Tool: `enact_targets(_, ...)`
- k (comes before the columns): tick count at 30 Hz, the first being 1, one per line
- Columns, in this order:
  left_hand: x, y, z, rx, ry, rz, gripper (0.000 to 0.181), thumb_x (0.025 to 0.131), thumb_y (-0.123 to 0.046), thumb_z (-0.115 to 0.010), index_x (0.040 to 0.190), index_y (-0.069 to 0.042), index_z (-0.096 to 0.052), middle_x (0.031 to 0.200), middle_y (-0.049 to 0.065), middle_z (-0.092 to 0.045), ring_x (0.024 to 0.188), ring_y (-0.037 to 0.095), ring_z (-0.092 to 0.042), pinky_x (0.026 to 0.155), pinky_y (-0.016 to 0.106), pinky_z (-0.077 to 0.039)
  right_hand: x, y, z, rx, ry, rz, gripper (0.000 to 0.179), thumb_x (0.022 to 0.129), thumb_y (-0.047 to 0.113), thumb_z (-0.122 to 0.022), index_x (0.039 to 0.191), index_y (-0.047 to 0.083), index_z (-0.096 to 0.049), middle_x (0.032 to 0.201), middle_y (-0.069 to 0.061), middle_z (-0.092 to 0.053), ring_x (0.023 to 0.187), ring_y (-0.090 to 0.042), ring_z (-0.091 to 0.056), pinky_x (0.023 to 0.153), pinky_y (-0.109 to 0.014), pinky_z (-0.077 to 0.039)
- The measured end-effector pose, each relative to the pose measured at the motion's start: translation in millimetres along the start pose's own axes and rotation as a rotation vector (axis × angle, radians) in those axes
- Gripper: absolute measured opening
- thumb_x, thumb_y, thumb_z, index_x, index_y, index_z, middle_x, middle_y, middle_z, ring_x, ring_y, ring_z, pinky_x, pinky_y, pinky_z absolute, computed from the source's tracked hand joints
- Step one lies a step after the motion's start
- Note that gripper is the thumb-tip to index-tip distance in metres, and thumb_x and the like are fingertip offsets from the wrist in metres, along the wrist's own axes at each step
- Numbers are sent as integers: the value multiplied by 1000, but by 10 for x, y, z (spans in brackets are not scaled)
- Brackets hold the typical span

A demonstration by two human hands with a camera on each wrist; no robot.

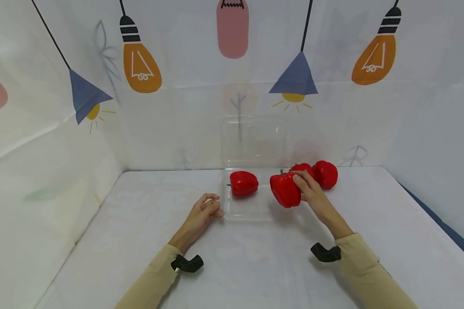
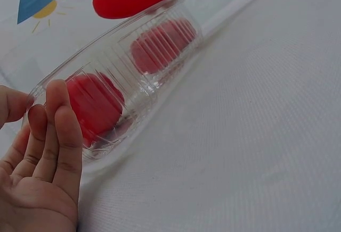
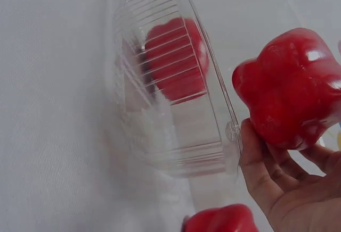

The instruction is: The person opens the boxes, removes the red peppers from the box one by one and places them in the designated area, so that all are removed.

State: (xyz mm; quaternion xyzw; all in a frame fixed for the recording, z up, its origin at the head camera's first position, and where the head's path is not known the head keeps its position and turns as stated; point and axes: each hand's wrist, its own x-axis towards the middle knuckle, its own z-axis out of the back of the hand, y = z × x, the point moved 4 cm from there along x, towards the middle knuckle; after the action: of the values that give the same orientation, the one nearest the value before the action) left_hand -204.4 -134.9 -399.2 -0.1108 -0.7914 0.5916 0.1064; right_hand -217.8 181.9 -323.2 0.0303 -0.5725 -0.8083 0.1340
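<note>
White tabletop (image 1: 251, 266) lies beneath two tan sleeves (image 1: 151, 274). The left hand (image 1: 201, 213) pinches the left edge of a clear container (image 1: 251, 210); the right hand (image 1: 312, 192) curls its fingers round a red pepper (image 1: 285, 192), above the container's right side. A second pepper (image 1: 243, 183) lies inside, at left. Beyond the right hand, two more peppers (image 1: 326, 175) sit near the container's far right corner. Its clear lid (image 1: 253, 141) stands raised before a lamp-printed white sheet (image 1: 178, 133).

Left sleeve (image 1: 147, 279): beige, long, covering the forearm. Right sleeve (image 1: 371, 274): matching beige, showing creases near the cuff. Left wrist piece (image 1: 189, 263): black, bending, showing a small shiny part at its base. Right wrist piece (image 1: 326, 253): black, likewise curving, jutting from the cuff. Left hand (image 1: 203, 212), right hand (image 1: 313, 193): both going bare.
</note>
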Motion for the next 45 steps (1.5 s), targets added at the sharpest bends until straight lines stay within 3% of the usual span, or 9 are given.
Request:
enact_targets(7, -8, 1, 8, -10, 14, -19, 24, 96, -10, -52, 115, -5, -39, 81, -6, -59, 74, 7, -63, 75, 21, -54, -46, -37, 85, -23, -33, -5, 55, 97, 39, -45, 140, 10, -29, 136, -16, -40, 120, -33, -43, 86, -37, -53)
enact_targets(19, 23, 43, 23, 15, -2, 0, 24, 96, -10, -51, 116, -5, -39, 84, -3, -58, 76, 7, -64, 77, 22, -55, -131, -214, 257, -65, -76, -11, 54, 98, 44, -39, 138, 8, -31, 132, -16, -42, 116, -33, -45, 80, -28, -55)
enact_targets(31, 18, 27, 24, 23, -16, 29, 24, 96, -10, -51, 115, -7, -39, 83, -5, -55, 75, 8, -63, 78, 23, -55, -179, -308, 375, -58, -72, -29, 59, 99, 50, -29, 137, 5, -30, 129, -14, -44, 108, -18, -51, 78, -25, -54)
enact_targets(38, 16, 8, 22, 15, -11, 10, 24, 95, -11, -52, 115, -7, -39, 82, -6, -54, 75, 7, -63, 77, 22, -55, -225, -358, 467, -88, -52, -95, 62, 98, 51, -31, 140, 6, -26, 136, -18, -39, 121, -36, -43, 82, -30, -54)
enact_targets(45, 13, 17, 22, 16, 1, 31, 23, 96, -12, -52, 114, -8, -40, 82, -5, -56, 75, 8, -63, 78, 22, -54, -311, -431, 549, -131, -23, -141, 63, 99, 50, -30, 141, 2, -25, 136, -21, -38, 121, -40, -43, 80, -26, -53)
